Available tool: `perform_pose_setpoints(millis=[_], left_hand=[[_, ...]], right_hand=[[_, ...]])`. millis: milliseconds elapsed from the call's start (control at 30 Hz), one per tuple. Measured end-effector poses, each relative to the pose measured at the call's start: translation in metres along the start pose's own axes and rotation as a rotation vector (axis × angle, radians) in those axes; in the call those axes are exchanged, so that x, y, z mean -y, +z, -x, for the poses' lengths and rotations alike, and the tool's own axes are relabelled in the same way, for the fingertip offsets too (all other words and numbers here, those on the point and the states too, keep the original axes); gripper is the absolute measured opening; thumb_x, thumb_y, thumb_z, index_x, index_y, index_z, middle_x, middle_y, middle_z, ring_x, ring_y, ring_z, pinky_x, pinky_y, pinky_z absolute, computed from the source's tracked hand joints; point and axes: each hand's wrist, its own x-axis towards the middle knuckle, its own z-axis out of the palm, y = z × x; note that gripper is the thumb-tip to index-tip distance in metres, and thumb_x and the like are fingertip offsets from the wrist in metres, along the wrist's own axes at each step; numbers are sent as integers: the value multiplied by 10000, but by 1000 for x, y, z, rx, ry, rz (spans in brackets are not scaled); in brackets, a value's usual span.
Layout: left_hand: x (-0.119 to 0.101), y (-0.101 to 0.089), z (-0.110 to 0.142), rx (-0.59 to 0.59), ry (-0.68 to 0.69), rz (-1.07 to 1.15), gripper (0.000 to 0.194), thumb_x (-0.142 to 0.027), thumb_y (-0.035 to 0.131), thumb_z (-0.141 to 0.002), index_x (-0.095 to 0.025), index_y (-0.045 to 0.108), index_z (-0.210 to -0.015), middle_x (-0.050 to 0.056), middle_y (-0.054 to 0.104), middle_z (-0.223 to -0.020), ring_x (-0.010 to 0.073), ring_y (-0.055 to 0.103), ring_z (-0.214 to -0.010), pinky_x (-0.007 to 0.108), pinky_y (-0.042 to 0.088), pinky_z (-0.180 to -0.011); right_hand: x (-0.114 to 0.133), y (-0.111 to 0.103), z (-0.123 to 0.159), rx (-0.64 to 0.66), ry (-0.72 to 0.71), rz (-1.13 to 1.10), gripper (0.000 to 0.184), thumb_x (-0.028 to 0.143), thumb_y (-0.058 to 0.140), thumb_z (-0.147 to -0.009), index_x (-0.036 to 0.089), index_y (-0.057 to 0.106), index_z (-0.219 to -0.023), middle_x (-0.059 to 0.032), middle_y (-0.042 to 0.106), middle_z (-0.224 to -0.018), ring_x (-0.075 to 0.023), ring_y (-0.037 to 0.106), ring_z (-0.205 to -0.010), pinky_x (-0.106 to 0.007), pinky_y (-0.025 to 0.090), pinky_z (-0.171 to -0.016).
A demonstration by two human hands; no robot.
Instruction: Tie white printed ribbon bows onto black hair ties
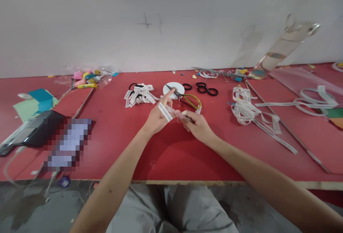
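My left hand (pixel 158 115) is closed in a pinch with its index finger stretched forward. It grips a white ribbon (pixel 165 112) printed with black letters, which lies across the back of the hand. My right hand (pixel 197 123) meets it at the fingertips, closed around something dark and mostly hidden. Just beyond the hands, yellow-handled scissors (pixel 190 101) rest with their blades over a white round spool (pixel 174 87). To the left of the spool is a heap of printed ribbon pieces (pixel 140 95) with black bands. Loose black rings (pixel 202 88) lie right of the spool.
Loose ribbon (pixel 243 106) tangles at right, near a tilted clear bottle (pixel 278 52) against the wall. A phone (pixel 69 143) and a black case (pixel 44 127) lie at left. Small colourful tubes (pixel 88 77) sit at the back left. The red table's edge (pixel 187 182) is close to my lap.
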Motion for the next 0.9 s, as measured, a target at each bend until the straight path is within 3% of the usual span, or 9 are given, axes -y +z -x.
perform_pose_setpoints(millis=[233, 367, 500, 633, 900], left_hand=[[-6, -6, 3, 87, 52, -398, 790, -618, 530, -858, -256, 257, -1505, 104, 585, -1179, 200, 605, -966, 265, 481, -665], [-5, -7, 2, 39, 74, -462, 758, -632, 490, -873, -221, 299, -1481, 102, 609, -1127, 190, 626, -899, 249, 461, -617], [-6, -5, 1, -63, 0, -402, 664, -600, 434, -920, -243, 324, -1469, 77, 633, -1059, 156, 613, -787, 260, 467, -641], [-7, -2, 1, -103, -119, -493, 699, -631, 425, -912, -220, 325, -1469, 78, 656, -1014, 190, 642, -810, 268, 463, -626], [-4, -2, 1, -64, -181, -758, 806, -703, 391, -884, -199, 292, -1505, 168, 616, -1231, 258, 690, -877, 283, 455, -608]], right_hand=[[-4, -1, 1, 26, 3, -17, 335, 492, 493, -936, 197, 530, -781, 58, 467, -534, -87, 427, -467, -232, 350, -508], [-3, -1, 1, 36, -2, 0, 359, 511, 477, -942, 193, 556, -796, 60, 456, -521, -86, 415, -458, -230, 345, -502], [0, 0, 1, 49, -25, 51, 384, 515, 445, -962, 189, 578, -808, 60, 455, -506, -85, 432, -458, -224, 359, -515], [5, 1, 5, 114, -80, 73, 351, 461, 457, -973, 186, 606, -815, 52, 511, -513, -80, 471, -469, -214, 390, -544], [19, 4, 14, 313, -177, 24, 303, 402, 514, -961, 179, 681, -842, -2, 656, -652, -91, 590, -548, -214, 452, -575]])
